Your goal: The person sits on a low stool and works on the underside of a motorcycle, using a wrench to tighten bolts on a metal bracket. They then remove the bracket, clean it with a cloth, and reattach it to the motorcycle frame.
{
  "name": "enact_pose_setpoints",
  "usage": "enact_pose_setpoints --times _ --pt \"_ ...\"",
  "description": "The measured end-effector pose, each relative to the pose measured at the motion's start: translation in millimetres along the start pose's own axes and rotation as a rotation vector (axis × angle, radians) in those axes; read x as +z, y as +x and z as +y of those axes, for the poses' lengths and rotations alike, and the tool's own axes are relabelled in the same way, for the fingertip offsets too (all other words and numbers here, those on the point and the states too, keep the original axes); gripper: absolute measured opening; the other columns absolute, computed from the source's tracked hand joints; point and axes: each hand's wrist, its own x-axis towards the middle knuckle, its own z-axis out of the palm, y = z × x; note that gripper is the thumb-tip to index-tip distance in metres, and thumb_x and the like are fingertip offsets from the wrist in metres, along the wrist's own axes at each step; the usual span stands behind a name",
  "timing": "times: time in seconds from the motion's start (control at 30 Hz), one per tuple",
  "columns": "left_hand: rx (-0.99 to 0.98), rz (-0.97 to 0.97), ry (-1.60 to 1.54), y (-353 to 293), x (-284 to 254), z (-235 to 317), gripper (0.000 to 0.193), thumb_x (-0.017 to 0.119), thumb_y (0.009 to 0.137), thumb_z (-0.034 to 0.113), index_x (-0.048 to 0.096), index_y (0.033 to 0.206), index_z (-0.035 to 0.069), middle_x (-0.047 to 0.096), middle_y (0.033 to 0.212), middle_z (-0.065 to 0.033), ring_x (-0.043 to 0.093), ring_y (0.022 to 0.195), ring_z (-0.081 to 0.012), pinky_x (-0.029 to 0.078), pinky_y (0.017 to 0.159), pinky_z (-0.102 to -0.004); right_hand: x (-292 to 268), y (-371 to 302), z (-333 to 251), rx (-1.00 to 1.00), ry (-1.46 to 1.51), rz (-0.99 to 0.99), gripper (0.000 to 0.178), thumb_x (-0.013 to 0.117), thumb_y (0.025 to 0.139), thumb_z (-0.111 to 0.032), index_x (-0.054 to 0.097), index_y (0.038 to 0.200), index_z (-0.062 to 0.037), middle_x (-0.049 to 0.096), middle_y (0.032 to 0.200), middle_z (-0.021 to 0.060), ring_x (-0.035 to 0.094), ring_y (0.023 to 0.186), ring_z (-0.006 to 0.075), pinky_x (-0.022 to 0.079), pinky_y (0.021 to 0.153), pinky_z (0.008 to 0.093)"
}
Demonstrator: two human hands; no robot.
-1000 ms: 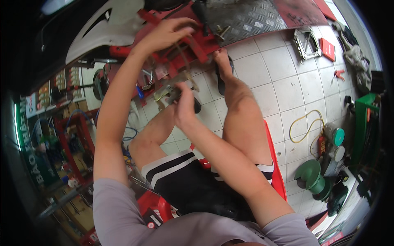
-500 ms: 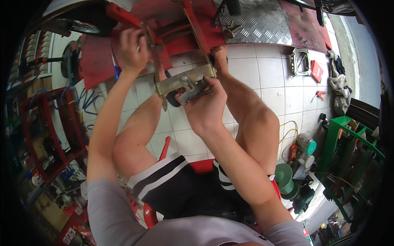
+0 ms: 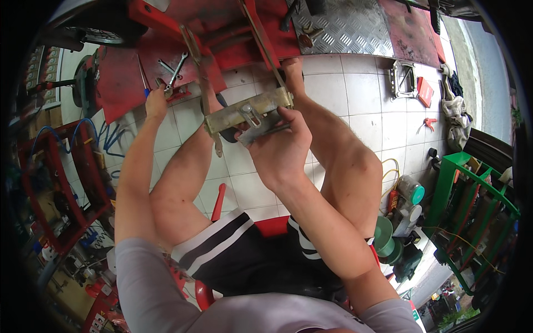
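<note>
A worn, yellowish metal crossbar (image 3: 236, 114) spans two long arms that reach back to the red stand. Against its near side sits a grey slotted metal plate (image 3: 256, 133), with a bolt head showing at its slot. My right hand (image 3: 280, 152) grips this plate from below, thumb on top. Far left, my left hand (image 3: 156, 104) is at the edge of a red platform (image 3: 119, 83), its fingers closed around something small that I cannot make out. Beside it lie a blue-handled screwdriver (image 3: 146, 89) and a combination wrench (image 3: 178, 69).
A red stool (image 3: 275, 226) is under me. On the tiled floor to the right are a metal bracket (image 3: 403, 80), a red box (image 3: 425, 92) and a cloth (image 3: 457, 111). A green rack (image 3: 461, 188) stands at right, a red frame (image 3: 61, 188) at left.
My left hand has moved from beside the stand's arm down and left to the platform edge, uncovering the wrenches. My right hand stays on the plate.
</note>
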Motion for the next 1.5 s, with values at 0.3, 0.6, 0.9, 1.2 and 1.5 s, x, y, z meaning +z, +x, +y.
enact_pose_setpoints --times 0.3,0.6,0.9,1.2,1.5 --pt "0.114 -0.323 -0.255 -51 -234 60 0.032 0.073 0.076 0.013 0.071 0.106 -0.001 0.073 0.084 -0.0192 0.072 0.079 -0.0281 0.056 0.074 -0.0359 0 4 6 -0.003 0.023 0.053 0.029 0.051 0.089 -0.033 0.055 0.102 -0.0066 0.061 0.103 0.0086 0.057 0.098 0.0235 0.044 0.088 0.0405" --pt "0.748 -0.185 -0.51 -83 -376 284 0.033 0.07 0.083 0.005 0.064 0.114 -0.003 0.069 0.095 -0.0072 0.067 0.088 -0.0164 0.054 0.072 -0.0291 1 12 17 -0.03 0.065 0.067 0.028 0.057 0.087 -0.034 0.056 0.097 -0.0078 0.06 0.091 0.0068 0.058 0.085 0.0203 0.045 0.082 0.0369" --pt "0.559 -0.957 -0.42 75 -201 502 0.053 0.066 0.088 0.025 0.055 0.133 -0.003 0.067 0.118 -0.016 0.069 0.099 -0.0224 0.053 0.082 -0.033 1 34 39 -0.09 0.257 0.244 0.021 0.066 0.081 -0.017 0.057 0.082 0.002 0.056 0.074 0.0038 0.056 0.066 0.0142 0.048 0.059 0.0339" --pt "0.834 -0.365 0.07 108 -132 483 0.056 0.064 0.087 0.033 0.056 0.133 0.002 0.063 0.128 -0.0221 0.06 0.12 -0.036 0.046 0.102 -0.0419 9 40 46 -0.469 -0.188 0.457 0.02 0.07 0.077 -0.017 0.06 0.083 -0.0006 0.058 0.074 0.0025 0.055 0.069 0.0139 0.046 0.064 0.033" --pt "0.725 -0.051 -0.722 -45 -318 294 0.037 0.056 0.101 0.023 0.059 0.129 -0.001 0.067 0.117 -0.0102 0.062 0.107 -0.0169 0.047 0.093 -0.0295 -4 24 26 -0.083 0.076 0.199 0.023 0.059 0.087 -0.035 0.058 0.093 -0.0131 0.058 0.085 0.0018 0.057 0.081 0.0173 0.046 0.074 0.0351"
